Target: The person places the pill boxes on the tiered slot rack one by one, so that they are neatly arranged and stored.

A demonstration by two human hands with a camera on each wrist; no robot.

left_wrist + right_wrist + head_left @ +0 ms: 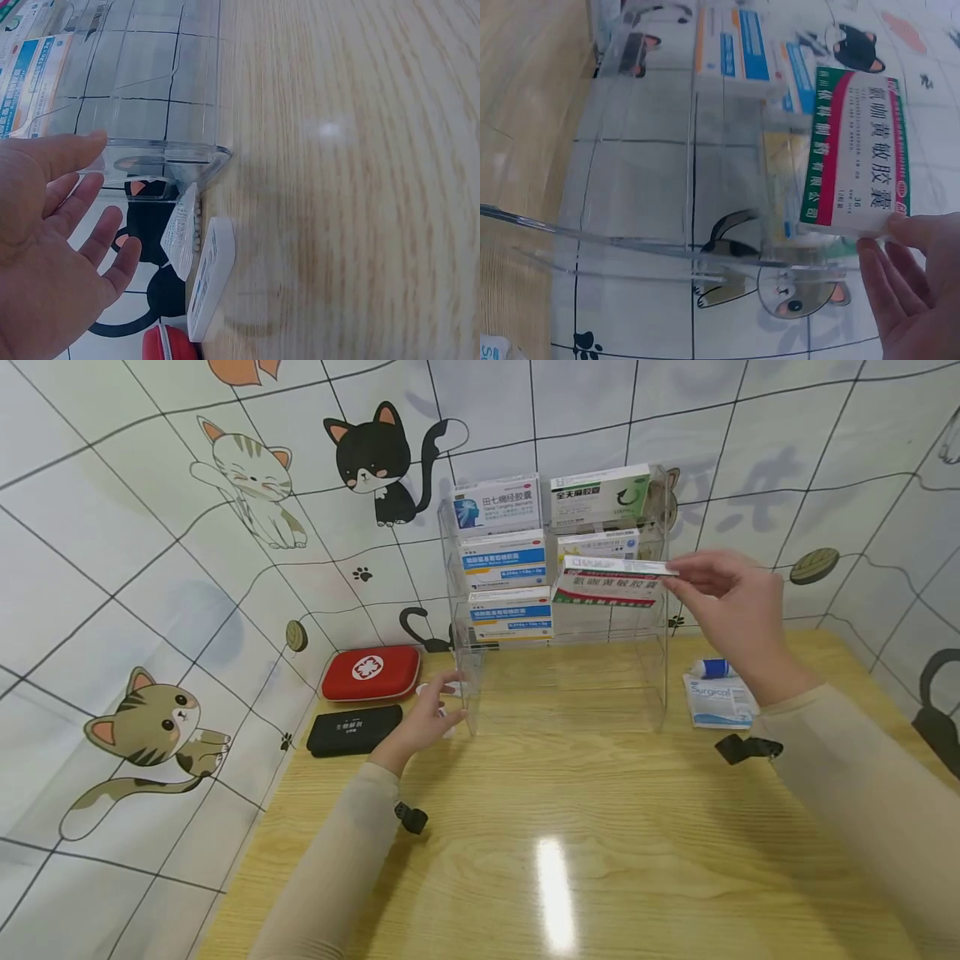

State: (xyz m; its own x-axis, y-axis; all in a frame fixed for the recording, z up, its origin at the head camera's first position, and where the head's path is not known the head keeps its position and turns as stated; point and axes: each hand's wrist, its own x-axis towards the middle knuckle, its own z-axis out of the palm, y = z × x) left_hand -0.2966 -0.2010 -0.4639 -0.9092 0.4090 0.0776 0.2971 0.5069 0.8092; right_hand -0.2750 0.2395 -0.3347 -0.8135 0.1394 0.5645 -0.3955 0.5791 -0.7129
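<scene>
Wooden table [570,827] is seen under both sleeves. At the front left corner of a clear plastic rack [660,677], the left hand [427,714] is held with fingers spread, nothing grasped. A red-and-green medicine box [609,585] is pinched at its end by the right hand [731,597], level with the rack's right middle shelf. Blue-and-white boxes [504,560] are stacked on the left.

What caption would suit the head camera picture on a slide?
Right hand pinches a red-and-green medicine box at a clear acrylic rack; left hand steadies its corner.
</scene>
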